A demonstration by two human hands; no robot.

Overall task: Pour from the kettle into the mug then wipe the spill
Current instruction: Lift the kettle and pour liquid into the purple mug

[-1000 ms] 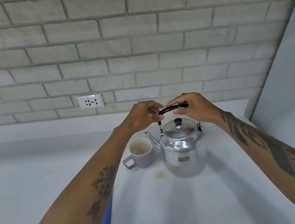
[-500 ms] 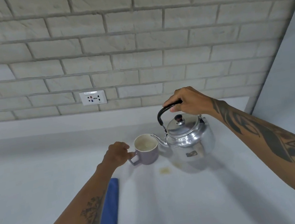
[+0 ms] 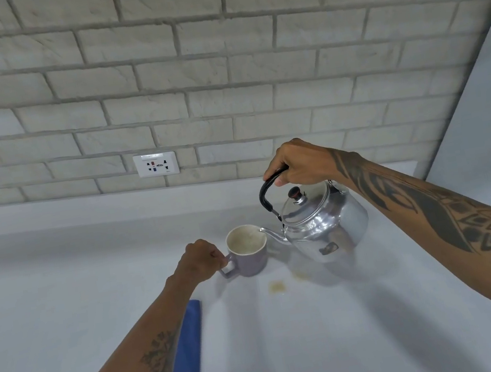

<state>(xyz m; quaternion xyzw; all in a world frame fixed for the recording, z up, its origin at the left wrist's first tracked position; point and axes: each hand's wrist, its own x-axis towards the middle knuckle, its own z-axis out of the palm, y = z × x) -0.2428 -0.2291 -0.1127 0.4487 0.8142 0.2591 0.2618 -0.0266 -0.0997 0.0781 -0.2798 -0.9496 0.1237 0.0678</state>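
Note:
A shiny metal kettle point(image 3: 326, 227) hangs lifted off the white counter point(image 3: 61, 297), tilted to the left. Its spout tip sits over the right rim of a lilac mug point(image 3: 249, 255). My right hand point(image 3: 299, 165) grips the kettle's black handle from above. My left hand point(image 3: 202, 263) holds the mug's handle on its left side, with the mug standing on the counter. A small yellowish spill point(image 3: 277, 286) lies on the counter just in front of the mug. A folded blue cloth point(image 3: 186, 361) lies nearer me, partly hidden under my left forearm.
A brick wall with a white power socket point(image 3: 156, 165) runs behind the counter. A plain grey panel point(image 3: 489, 99) rises at the right. A fainter stain point(image 3: 299, 274) lies under the kettle.
My left hand left the kettle handle and took the mug's handle. My right hand raised the kettle and tipped it left, bringing the spout over the mug.

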